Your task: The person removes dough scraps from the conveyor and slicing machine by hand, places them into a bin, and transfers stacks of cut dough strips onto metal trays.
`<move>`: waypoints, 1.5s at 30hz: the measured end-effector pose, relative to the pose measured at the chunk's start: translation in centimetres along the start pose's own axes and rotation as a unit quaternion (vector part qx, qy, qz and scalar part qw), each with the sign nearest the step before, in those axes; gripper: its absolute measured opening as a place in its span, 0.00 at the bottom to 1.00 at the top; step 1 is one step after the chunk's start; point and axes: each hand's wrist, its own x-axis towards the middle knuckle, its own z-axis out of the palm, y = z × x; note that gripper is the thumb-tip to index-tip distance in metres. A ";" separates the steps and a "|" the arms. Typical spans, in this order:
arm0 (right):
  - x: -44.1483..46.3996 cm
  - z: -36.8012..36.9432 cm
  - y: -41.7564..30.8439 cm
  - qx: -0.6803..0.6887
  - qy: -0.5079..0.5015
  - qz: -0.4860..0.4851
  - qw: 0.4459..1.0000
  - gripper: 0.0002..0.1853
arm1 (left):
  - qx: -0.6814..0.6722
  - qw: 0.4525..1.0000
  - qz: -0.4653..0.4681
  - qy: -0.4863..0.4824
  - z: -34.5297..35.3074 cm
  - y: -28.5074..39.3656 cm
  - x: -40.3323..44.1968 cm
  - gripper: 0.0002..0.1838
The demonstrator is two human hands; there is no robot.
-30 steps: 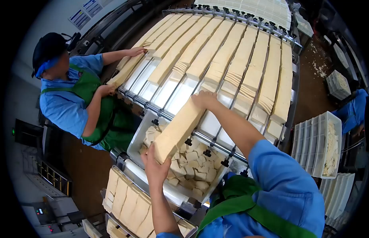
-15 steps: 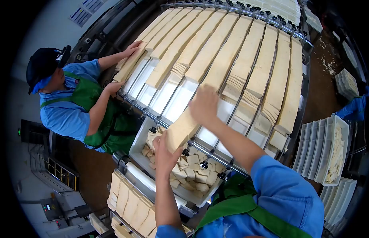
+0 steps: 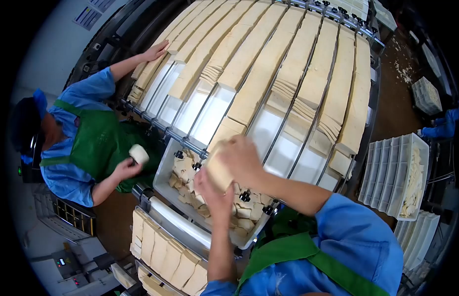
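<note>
My left hand [image 3: 215, 193] grips the lower end of a short pale yellow slab piece [image 3: 219, 171], held tilted above the front rail. My right hand [image 3: 240, 159], blurred by motion, is closed on the piece's upper right side. The slab's exact kind is unclear; it looks like pressed tofu. Just beyond it, another cut block [image 3: 226, 130] lies in the same lane, against a long pale strip [image 3: 256, 88]. Under my hands, a white bin [image 3: 166, 186] holds many broken pale pieces [image 3: 245, 213].
Metal rods divide the conveyor [image 3: 269, 130] into lanes of long strips. At left, a co-worker [image 3: 91, 138] holds a small pale piece [image 3: 138, 154], the other hand on a strip. More slabs [image 3: 163, 256] lie below the white roller [image 3: 182, 224]. Stacked crates [image 3: 392, 172] stand at right.
The slab between my hands has lifted and now shows as a shorter piece, apart from the strip. My right hand has come nearer my left. The co-worker's lower hand has left the conveyor with a piece.
</note>
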 end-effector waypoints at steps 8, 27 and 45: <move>3.9 -4.6 10.0 -0.253 0.090 0.091 0.959 0.27 | -0.147 0.964 -0.007 -0.222 9.5 3.2 3.0 0.43; 5.7 -7.1 12.5 -0.289 0.210 0.119 0.926 0.34 | -0.202 0.946 0.052 -0.248 15.7 4.9 7.5 0.43; 4.2 -13.0 23.6 -0.582 0.063 0.101 0.804 0.43 | -0.235 0.963 -0.130 0.013 -5.9 0.2 -13.1 0.27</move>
